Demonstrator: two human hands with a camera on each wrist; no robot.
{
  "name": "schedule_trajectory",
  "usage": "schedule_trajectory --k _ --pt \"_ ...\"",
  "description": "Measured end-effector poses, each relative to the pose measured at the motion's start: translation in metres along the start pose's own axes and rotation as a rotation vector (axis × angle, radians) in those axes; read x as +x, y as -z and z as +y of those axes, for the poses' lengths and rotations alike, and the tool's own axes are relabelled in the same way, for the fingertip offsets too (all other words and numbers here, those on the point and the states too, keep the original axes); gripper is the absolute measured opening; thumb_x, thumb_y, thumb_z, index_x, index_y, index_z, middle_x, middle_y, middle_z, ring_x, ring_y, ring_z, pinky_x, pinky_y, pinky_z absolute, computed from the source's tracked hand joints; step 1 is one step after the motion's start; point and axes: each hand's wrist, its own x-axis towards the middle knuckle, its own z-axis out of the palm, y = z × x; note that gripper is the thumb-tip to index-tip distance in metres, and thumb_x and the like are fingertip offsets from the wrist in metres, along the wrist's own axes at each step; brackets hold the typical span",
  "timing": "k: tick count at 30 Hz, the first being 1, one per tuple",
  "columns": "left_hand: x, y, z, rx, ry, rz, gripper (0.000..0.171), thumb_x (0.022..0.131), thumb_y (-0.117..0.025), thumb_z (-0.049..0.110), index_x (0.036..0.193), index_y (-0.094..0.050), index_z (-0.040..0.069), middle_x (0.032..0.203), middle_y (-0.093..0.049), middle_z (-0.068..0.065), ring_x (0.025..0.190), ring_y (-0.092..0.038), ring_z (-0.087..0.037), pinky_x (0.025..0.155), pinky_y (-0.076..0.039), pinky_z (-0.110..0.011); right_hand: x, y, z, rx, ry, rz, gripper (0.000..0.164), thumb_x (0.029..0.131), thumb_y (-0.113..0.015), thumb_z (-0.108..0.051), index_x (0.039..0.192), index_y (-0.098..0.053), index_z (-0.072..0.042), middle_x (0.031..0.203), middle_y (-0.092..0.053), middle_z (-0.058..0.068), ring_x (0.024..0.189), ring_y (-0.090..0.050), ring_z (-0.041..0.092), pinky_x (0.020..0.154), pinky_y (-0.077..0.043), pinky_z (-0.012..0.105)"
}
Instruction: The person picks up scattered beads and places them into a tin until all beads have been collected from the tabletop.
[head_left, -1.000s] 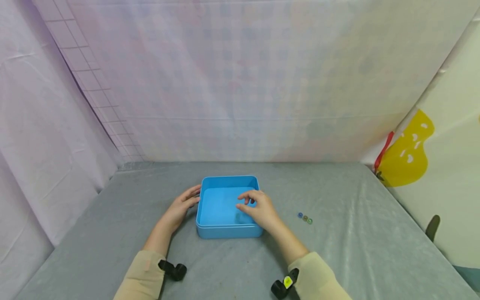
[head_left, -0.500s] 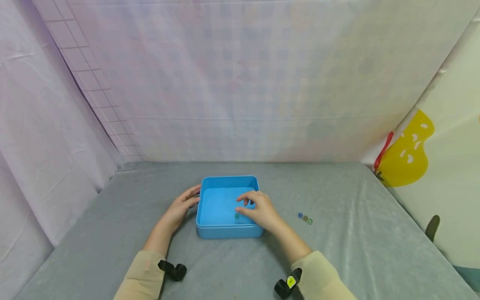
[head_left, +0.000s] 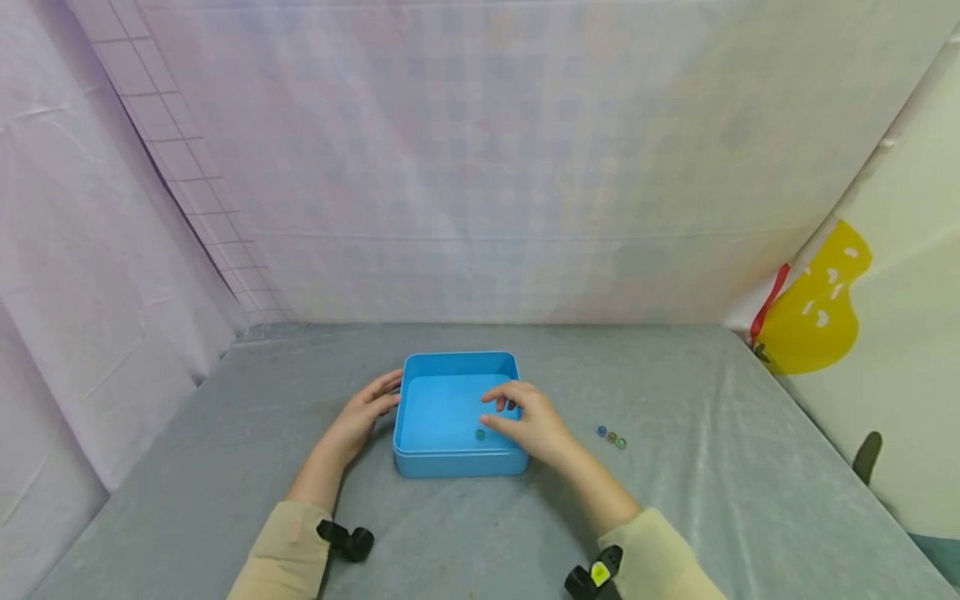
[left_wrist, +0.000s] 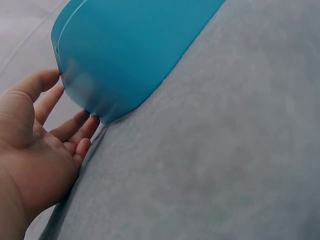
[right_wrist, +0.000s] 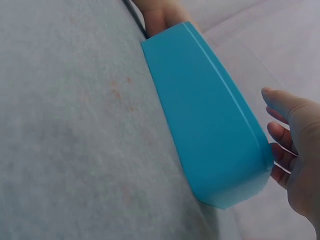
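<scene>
A blue open-topped box (head_left: 442, 408) stands on the grey cloth. One green marble (head_left: 480, 435) lies on its floor, near the front right. Against the box's left side, my left hand (head_left: 364, 419) rests its fingertips; in the left wrist view those fingers (left_wrist: 80, 125) touch the blue wall. Over the right part of the box hovers my right hand (head_left: 534, 423), thumb and fingers apart with nothing between them. The right wrist view has the right hand (right_wrist: 300, 135) beside the box's rim. Right of the box, a blue marble (head_left: 602, 431), a brownish marble (head_left: 612, 437) and a green marble (head_left: 621, 443) lie in a row.
Grey cloth (head_left: 675, 517) covers the table. Pale curtains (head_left: 465, 167) hang behind and at the left. A yellow shape (head_left: 817, 308) is printed on the right-hand curtain. A black wrist camera (head_left: 348, 542) sits on the left sleeve.
The green marble, barely visible one second ago, now shows clearly inside the box and has shifted slightly right. My right hand has drawn back a little to the right. The left hand is still.
</scene>
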Motion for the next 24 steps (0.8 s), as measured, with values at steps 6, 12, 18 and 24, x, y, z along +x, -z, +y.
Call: schedule_trajectory --k 6,12,18,24 --pt "0.0 0.0 0.0 0.001 -0.001 -0.006 0.051 0.098 -0.056 0.022 0.145 -0.041 0.012 0.149 -0.035 -0.012 0.139 -0.024 -0.03 0.108 -0.016 -0.056 -0.005 0.009 -0.006 0.03 -0.001 0.013 0.023 0.085 -0.074 -0.022 0.105 -0.069 -0.011 0.089 -0.058 0.008 0.091 -0.051 0.035 0.076 -0.044 0.049" --pt "0.0 0.001 -0.001 0.005 -0.011 -0.013 0.051 0.098 -0.055 0.021 0.146 -0.039 0.011 0.15 -0.034 -0.012 0.139 -0.024 -0.03 0.108 -0.016 -0.056 -0.01 0.02 -0.007 0.033 -0.02 0.026 0.024 0.086 -0.074 -0.021 0.108 -0.069 -0.012 0.091 -0.058 0.011 0.092 -0.05 0.033 0.074 -0.044 0.04" --pt "0.0 0.001 0.001 0.006 -0.014 -0.012 0.051 0.099 -0.055 0.021 0.146 -0.039 0.01 0.15 -0.034 -0.012 0.139 -0.024 -0.03 0.108 -0.016 -0.056 -0.016 0.031 -0.008 0.015 -0.042 0.047 0.025 0.087 -0.073 -0.022 0.11 -0.068 -0.013 0.091 -0.057 0.004 0.092 -0.049 0.029 0.074 -0.043 0.038" --pt "0.001 0.001 -0.001 0.0 0.0 -0.022 0.051 0.1 -0.053 0.018 0.147 -0.036 0.008 0.151 -0.032 -0.014 0.139 -0.024 -0.032 0.108 -0.016 -0.056 -0.022 0.04 -0.005 0.017 -0.053 0.077 0.026 0.086 -0.074 -0.022 0.11 -0.068 -0.012 0.092 -0.057 0.005 0.093 -0.048 0.025 0.076 -0.044 0.042"
